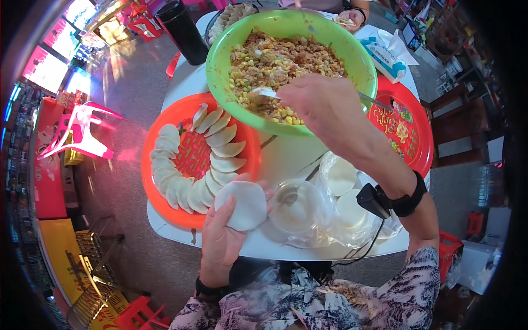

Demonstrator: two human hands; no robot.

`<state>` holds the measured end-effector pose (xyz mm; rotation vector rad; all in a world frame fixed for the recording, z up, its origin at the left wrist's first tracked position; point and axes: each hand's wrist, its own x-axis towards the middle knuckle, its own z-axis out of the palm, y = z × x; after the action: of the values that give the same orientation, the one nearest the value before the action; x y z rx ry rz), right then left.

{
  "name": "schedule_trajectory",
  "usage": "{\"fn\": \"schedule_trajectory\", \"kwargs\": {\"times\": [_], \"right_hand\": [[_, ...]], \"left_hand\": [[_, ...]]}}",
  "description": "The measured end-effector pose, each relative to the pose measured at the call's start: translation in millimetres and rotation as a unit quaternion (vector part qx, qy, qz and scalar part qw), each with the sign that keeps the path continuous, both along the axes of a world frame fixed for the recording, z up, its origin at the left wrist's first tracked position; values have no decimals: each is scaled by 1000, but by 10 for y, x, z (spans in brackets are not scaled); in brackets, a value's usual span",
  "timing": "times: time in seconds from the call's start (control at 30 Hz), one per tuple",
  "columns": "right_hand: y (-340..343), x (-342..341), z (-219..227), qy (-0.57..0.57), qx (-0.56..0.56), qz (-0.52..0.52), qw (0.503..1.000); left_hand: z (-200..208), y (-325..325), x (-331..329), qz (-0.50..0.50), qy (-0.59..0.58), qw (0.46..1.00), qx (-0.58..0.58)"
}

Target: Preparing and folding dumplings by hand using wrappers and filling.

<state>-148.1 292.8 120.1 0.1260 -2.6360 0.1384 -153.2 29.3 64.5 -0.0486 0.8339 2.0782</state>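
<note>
My left hand (221,235) holds a round white dumpling wrapper (246,204) flat across its fingers, near the table's front edge. My right hand (319,102) grips a white spoon (265,92), whose tip is in the chopped filling (291,52) with yellow corn kernels. A big green bowl (216,77) contains this filling. Left of it, folded dumplings (226,149) form a ring on a red plate (147,148). Beside the wrapper stands a clear plastic tub (294,206), its contents hard to make out. More wrappers (352,208) lie in a clear plastic bag (336,237) under my right forearm.
A second red plate (422,137) sits partly beneath the green bowl. At the far side are a black tumbler (182,34), a tray of dumplings (230,21) and a tissue pack (385,58). Another person's hand (355,17) holds something pale there. A black cable (369,246) hangs from my right wrist.
</note>
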Motion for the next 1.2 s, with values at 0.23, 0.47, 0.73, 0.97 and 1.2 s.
{"fn": "schedule_trajectory", "kwargs": {"times": [0.23,0.47,0.73,0.97,1.2], "right_hand": [[60,-33,73,46,-169,-63,983],[85,-105,-132,-33,-95,-80,992],[3,-69,-103,-8,-50,-80,996],[-86,-31,-53,12,-54,-36,998],[-115,20,-55,-26,-61,-48,997]], "left_hand": [[-58,22,1,-11,-13,1000,13],[-22,19,21,-11,-2,1000,6],[30,-15,18,-9,8,1000,-11],[-6,-57,2,-16,2,1000,-16],[1,-51,-15,-2,-17,999,-33]]}}
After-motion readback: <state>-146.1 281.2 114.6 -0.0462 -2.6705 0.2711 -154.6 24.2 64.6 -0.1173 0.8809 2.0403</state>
